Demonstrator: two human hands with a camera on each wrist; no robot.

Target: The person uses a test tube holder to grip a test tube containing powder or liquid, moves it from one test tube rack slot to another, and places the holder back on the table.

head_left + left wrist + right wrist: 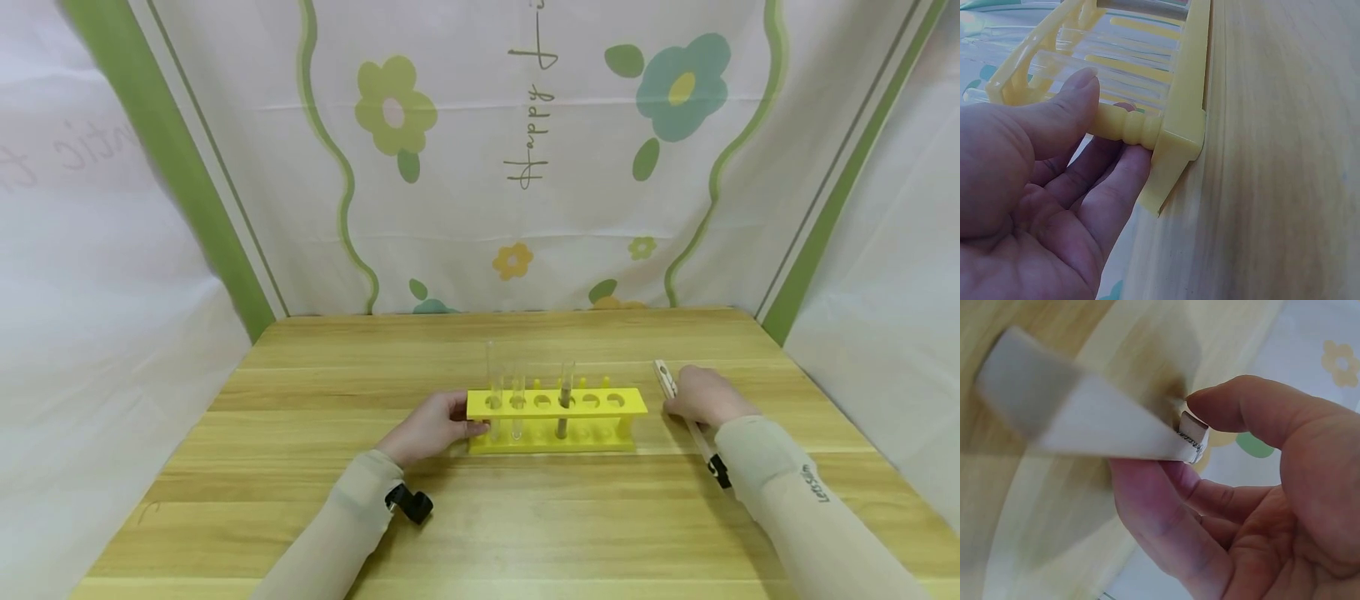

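Note:
A yellow test-tube rack [555,406] stands mid-table with two clear tubes [517,407] at its left and one darker-filled tube [563,406] near the middle. My left hand [448,422] holds the rack's left end. In the left wrist view the left hand [1109,124] pinches a turned post [1130,126] of the rack [1186,87] between thumb and fingers. My right hand [686,398] rests on a wooden tube clamp [663,377] lying right of the rack. In the right wrist view the right hand [1175,442] pinches the blurred clamp's end [1190,435].
The wooden table [525,525] is bordered by a white flowered cloth backdrop [465,167] behind and white cloth walls at both sides. A black wrist mount [411,502] sits on my left sleeve.

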